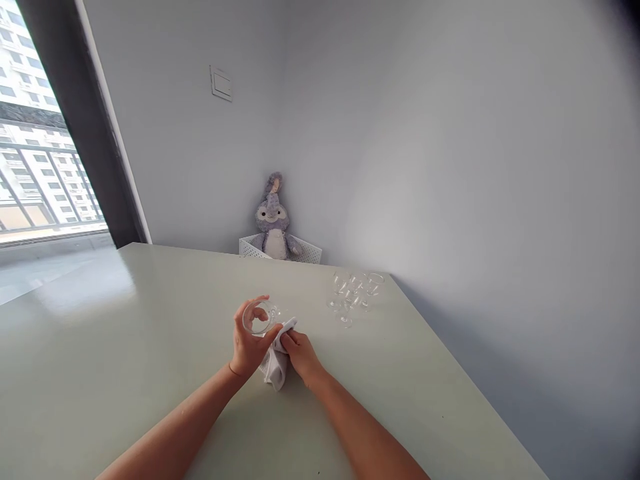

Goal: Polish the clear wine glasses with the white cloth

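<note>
Glass (263, 321): you hold it left of the cloth (275, 371).
Left fingers (271, 335): curled round its bowl, probably for steadiness.
Right fingers (291, 338): pinching the bunched cloth.
Other glasses (349, 298): right of the cloth.

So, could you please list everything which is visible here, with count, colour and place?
Held glass: 1, clear, in the left hand
Cloth: 1, white, in the right hand
Other glasses: several (overlapping, exact count unclear), clear, table's far right
Table: 1, pale green, under the hands
Soft toy: 1, greyish purple and white, in the basket
Basket: 1, white, beyond the table's far edge
Light switch: 1, white, left wall
Walls: 2, grey, meeting behind the basket
Dark frame: 1, far left
Railing: 1, grey, outside
Buildings: count unclear, whitish, outside
Left hand: 1, centre
Right hand: 1, centre
</note>
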`<state>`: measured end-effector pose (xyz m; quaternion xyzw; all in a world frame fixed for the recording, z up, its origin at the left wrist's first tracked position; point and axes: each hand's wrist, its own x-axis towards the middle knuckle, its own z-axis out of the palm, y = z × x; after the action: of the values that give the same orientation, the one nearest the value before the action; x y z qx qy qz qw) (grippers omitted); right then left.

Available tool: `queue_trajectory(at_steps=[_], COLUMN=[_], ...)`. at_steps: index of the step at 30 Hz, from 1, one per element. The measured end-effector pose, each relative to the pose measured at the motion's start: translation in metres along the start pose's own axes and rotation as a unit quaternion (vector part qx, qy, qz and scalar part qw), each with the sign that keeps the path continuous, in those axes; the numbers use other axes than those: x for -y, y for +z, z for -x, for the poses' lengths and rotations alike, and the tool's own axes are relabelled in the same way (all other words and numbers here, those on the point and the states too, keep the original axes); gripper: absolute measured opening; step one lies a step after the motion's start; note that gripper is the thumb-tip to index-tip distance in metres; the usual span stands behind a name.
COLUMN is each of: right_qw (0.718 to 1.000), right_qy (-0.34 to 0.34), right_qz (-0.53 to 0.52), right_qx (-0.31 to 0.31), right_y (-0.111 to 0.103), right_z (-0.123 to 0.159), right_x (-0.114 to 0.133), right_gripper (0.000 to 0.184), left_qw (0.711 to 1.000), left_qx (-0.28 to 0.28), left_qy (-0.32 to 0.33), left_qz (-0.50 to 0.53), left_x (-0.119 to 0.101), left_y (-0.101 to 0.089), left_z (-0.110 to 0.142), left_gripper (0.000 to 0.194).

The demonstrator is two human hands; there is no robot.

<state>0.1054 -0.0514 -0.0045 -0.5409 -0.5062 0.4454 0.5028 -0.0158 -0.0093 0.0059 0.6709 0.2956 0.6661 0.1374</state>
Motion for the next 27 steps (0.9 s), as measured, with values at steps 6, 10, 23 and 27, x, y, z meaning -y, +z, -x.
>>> queue_trajectory(at_steps=[6,10,23,27], right_qw=[0.889,0.838,0.947,0.956], right_qy=[-0.259,-0.317,-0.154,-0.071], right_qz=[0.346,0.429,0.261,0.204], right_qx=[-0.151,-0.112,-0.106,-0.197], right_y=[-0.013,-0.013,-0.063,-0.110], right_z=[0.008,0.009,0.024,0.035], right_x=[0.012,0.010,0.010,-0.012], right_gripper=[0.024,0.020,0.022,0.037], left_qw=[1.000,0.998,0.887,0.876], left_qx=[-0.006,0.064,0.442,0.462], left_qy=[0.007,0.013,-0.031,-0.077], left_qz=[-0.021,0.012,-0.131,-0.118], left_x=[-0.001,-0.008,0.001,0.005], left_y=[-0.002,0.003,0.011,0.013], left_z=[0.001,0.013,0.027,0.032], left_gripper=[0.060,0.058,0.071,0.057])
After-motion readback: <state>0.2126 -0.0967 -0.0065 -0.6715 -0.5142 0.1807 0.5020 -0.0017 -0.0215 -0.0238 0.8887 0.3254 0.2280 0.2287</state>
